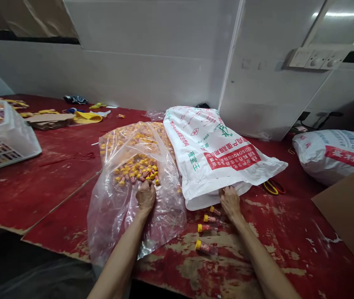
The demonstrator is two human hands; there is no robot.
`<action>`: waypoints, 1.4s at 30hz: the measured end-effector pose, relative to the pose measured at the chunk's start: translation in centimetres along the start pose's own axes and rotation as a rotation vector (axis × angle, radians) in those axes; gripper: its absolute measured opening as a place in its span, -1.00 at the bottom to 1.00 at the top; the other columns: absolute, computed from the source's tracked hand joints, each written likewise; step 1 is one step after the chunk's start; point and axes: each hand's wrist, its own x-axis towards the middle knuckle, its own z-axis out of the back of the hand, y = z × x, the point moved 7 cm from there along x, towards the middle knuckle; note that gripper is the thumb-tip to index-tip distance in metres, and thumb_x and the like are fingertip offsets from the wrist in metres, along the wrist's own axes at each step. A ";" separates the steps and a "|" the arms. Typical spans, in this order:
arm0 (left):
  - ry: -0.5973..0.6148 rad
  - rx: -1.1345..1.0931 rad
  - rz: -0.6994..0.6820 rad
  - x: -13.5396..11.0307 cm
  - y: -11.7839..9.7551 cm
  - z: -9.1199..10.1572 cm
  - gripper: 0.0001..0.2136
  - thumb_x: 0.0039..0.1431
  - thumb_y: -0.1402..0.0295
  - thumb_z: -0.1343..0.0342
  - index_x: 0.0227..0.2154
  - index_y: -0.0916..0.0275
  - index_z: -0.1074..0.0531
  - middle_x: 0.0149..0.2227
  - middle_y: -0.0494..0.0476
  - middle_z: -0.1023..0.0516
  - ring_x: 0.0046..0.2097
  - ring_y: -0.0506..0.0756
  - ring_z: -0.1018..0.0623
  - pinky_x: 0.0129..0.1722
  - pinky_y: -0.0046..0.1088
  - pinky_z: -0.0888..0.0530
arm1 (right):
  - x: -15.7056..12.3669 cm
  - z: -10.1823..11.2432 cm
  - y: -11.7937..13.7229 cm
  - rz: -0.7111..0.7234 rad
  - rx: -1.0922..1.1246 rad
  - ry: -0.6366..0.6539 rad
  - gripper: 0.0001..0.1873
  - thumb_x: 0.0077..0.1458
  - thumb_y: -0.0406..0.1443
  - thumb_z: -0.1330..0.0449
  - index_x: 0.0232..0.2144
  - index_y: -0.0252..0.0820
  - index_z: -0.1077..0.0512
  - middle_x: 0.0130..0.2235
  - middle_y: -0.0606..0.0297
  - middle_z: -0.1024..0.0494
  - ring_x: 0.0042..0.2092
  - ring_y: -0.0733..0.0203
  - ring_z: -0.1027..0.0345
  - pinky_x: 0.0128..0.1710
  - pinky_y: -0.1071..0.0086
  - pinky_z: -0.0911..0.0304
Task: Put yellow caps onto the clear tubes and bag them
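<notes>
My left hand (146,196) is closed at the opening of a clear plastic bag (108,216), against small tubes with yellow caps (136,168); whatever is in its fingers is hidden. My right hand (230,202) reaches into the mouth of a white woven sack (205,155) with red and green print. The sack's edge covers its fingertips, so its grip does not show. Between my forearms, several loose tubes lie in a column on the table, among them a yellow-capped tube (206,248) nearest me.
The red table (289,245) has worn paint. At left stands a white slotted basket (5,139) with filled packets. Cardboard pieces (50,120) and yellow cloth (88,117) lie behind. Yellow-handled scissors (271,187), another printed sack (335,153) and a cardboard box (348,211) are at right.
</notes>
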 end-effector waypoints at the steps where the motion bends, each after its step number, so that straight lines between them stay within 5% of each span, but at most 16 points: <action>1: -0.001 -0.002 -0.003 -0.1 -0.1 0.1 -0.74 0.19 0.42 0.12 -0.17 0.30 -0.44 -0.24 0.29 -0.55 -0.22 0.19 -0.52 -0.29 -0.38 -0.34 | 1.3 -0.9 -0.3 0.007 0.005 0.029 -0.72 0.08 -0.34 0.03 -0.32 -0.29 -0.47 -0.27 0.03 -0.51 -0.13 0.00 -0.33 -0.08 0.19 -0.20; 7: 0.030 -0.057 -0.037 0.2 -1.7 0.1 -0.82 0.13 0.36 -0.03 -0.24 0.20 -0.48 -0.16 0.23 -0.53 -0.22 0.16 -0.53 -0.28 -0.40 -0.37 | 3.3 -4.6 -0.5 0.000 0.056 0.116 -0.58 -0.04 -0.39 0.02 -0.15 -0.39 -0.47 -0.04 -0.10 -0.46 0.03 -0.16 -0.27 0.03 0.03 -0.12; 11: 0.013 -0.175 0.023 0.3 -1.9 -0.1 -0.84 0.08 0.46 -0.03 -0.31 0.22 -0.48 -0.22 0.24 -0.55 -0.27 0.17 -0.54 -0.28 -0.35 -0.39 | 2.4 -4.7 -1.1 -0.002 0.100 0.125 -0.64 -0.05 -0.34 -0.01 -0.23 -0.31 -0.50 -0.18 -0.03 -0.53 -0.07 -0.08 -0.35 -0.05 0.12 -0.19; 15: -0.023 -0.348 0.097 -1.4 -0.5 0.7 -0.75 0.07 0.42 -0.04 -0.15 0.27 -0.39 -0.24 0.23 -0.55 -0.26 0.15 -0.54 -0.26 -0.35 -0.42 | 1.6 -3.3 -2.2 -0.038 0.202 0.081 -0.67 -0.03 -0.22 0.00 -0.32 -0.27 -0.46 -0.34 0.06 -0.52 -0.24 0.03 -0.37 -0.20 0.21 -0.26; 19: -0.004 -0.556 0.131 -5.8 1.0 3.0 -0.76 0.07 0.32 -0.05 -0.19 0.26 -0.38 -0.29 0.13 -0.55 -0.29 0.08 -0.54 -0.27 -0.42 -0.45 | -0.3 0.0 -2.5 -0.061 0.339 0.010 -0.62 0.01 -0.15 0.04 -0.23 -0.26 -0.39 -0.25 0.12 -0.47 -0.24 0.12 -0.33 -0.24 0.27 -0.27; 22: 0.067 -0.909 0.203 -10.7 1.2 4.7 -0.75 -0.02 0.21 -0.16 -0.29 0.23 -0.43 -0.31 0.07 -0.54 -0.29 0.06 -0.53 -0.27 -0.46 -0.45 | -3.3 2.8 -1.6 -0.054 0.383 -0.004 -0.67 -0.01 -0.14 -0.05 -0.25 -0.21 -0.40 -0.23 0.16 -0.45 -0.18 0.11 -0.29 -0.15 0.24 -0.23; 28: 0.361 -1.382 0.385 -20.5 -3.6 4.2 -0.69 -0.11 0.26 -0.29 -0.26 0.21 -0.47 -0.28 0.05 -0.55 -0.27 0.02 -0.52 -0.25 -0.50 -0.45 | -10.5 5.6 2.0 -0.182 0.842 0.226 -0.70 0.03 -0.20 -0.15 -0.17 -0.17 -0.35 -0.28 0.27 -0.45 -0.31 0.22 -0.30 -0.29 0.37 -0.27; 35: 0.493 -1.412 0.292 -24.4 -6.9 4.4 -0.79 -0.08 0.30 -0.27 -0.33 0.23 -0.49 -0.30 0.08 -0.57 -0.24 0.07 -0.55 -0.20 -0.43 -0.48 | -14.3 8.7 6.6 0.288 0.427 0.450 -0.54 0.11 -0.40 -0.04 0.07 -0.01 -0.31 -0.11 0.20 -0.38 -0.05 0.10 -0.22 -0.04 0.17 -0.21; 42: 0.517 -1.319 0.201 -24.7 -7.0 5.5 -0.80 -0.03 0.29 -0.23 -0.31 0.20 -0.54 -0.23 0.12 -0.59 -0.15 0.13 -0.56 -0.10 -0.36 -0.48 | -14.8 9.1 8.0 0.423 0.350 0.532 -0.51 0.12 -0.43 -0.03 0.10 -0.07 -0.27 -0.12 0.15 -0.34 -0.08 0.10 -0.22 -0.08 0.19 -0.25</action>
